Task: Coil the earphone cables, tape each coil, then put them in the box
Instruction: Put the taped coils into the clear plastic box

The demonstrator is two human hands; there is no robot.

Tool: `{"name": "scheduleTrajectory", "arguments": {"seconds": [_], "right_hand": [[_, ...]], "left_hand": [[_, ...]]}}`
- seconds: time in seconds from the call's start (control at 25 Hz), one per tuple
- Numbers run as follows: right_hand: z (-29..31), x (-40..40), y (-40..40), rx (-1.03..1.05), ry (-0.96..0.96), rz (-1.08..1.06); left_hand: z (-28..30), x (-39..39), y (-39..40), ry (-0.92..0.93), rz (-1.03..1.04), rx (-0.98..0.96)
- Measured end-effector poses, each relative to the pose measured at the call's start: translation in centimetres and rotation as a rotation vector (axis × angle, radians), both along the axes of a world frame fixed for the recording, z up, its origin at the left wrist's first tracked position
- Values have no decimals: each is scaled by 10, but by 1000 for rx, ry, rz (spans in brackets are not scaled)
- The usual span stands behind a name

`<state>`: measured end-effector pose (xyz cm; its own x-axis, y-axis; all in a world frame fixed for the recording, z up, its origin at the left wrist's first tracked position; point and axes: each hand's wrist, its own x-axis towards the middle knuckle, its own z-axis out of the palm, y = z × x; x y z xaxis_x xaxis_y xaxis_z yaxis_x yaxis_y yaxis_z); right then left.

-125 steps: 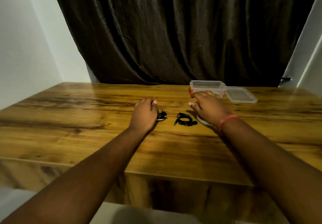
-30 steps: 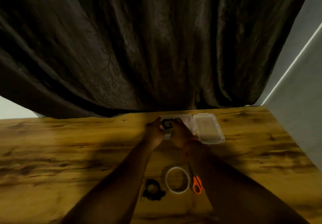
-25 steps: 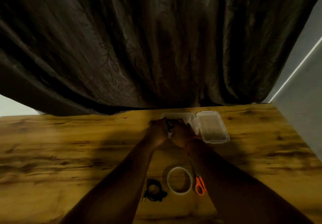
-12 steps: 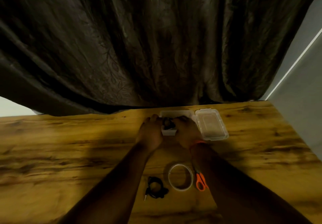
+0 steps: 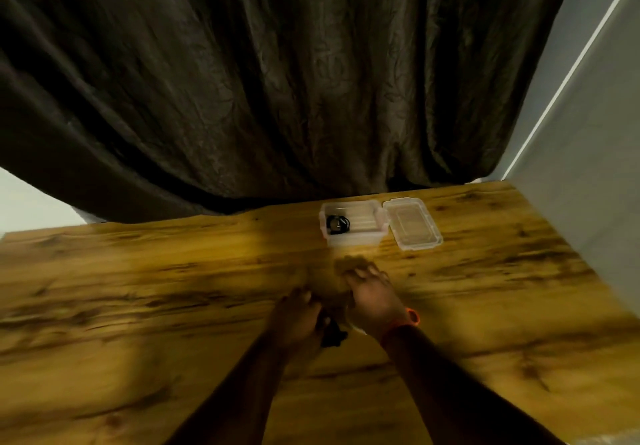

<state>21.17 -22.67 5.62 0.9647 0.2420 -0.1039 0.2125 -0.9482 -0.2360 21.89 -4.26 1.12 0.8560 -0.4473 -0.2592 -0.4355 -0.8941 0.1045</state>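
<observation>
A clear plastic box (image 5: 367,236) stands open at the back of the wooden table. One black coiled earphone cable (image 5: 337,224) lies in its left end. My left hand (image 5: 298,320) is low over the table with its fingers curled. It touches a second black coil (image 5: 333,336) that shows between my two hands. The blur hides whether it grips that coil. My right hand (image 5: 372,299) is palm down with fingers apart. It covers the tape roll, of which only a pale sliver (image 5: 360,331) shows. An orange band circles that wrist.
The box's clear lid (image 5: 412,228) lies flat just right of the box. A dark curtain (image 5: 277,81) hangs behind the table, and a grey wall (image 5: 588,167) borders its right edge. The scissors are hidden under my right arm.
Both hands left the box and drew back toward me, to the second coil and the tape roll. The first coil now lies in the box, released.
</observation>
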Motion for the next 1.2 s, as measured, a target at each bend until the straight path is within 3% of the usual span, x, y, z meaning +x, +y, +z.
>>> {"name": "scheduleTrajectory", "arguments": {"seconds": [0.12,0.2,0.4,0.56,0.72,0.88,1.0,1.2], "right_hand": [[-10,-22,11,-77,-22,42],[-15,-35,19,-39,-26,46],[-26,-47,32,88,10,114],[-28,-50,40,193,69,16],[-26,-44,43,452,81,-186],[-13,-41,45,902,115,-488],[-11,-30,39,1137,70,-649],[4,-11,23,1295,-40,-713]], "left_hand": [[5,-9,-5,26,17,75],[4,-15,-3,41,77,18],[2,-27,5,88,297,-359],[10,-29,7,160,538,-603],[19,-29,4,269,744,-884],[24,-22,-5,313,843,-1125],[39,-17,-13,444,918,-1369],[65,0,-36,504,936,-1499]]}}
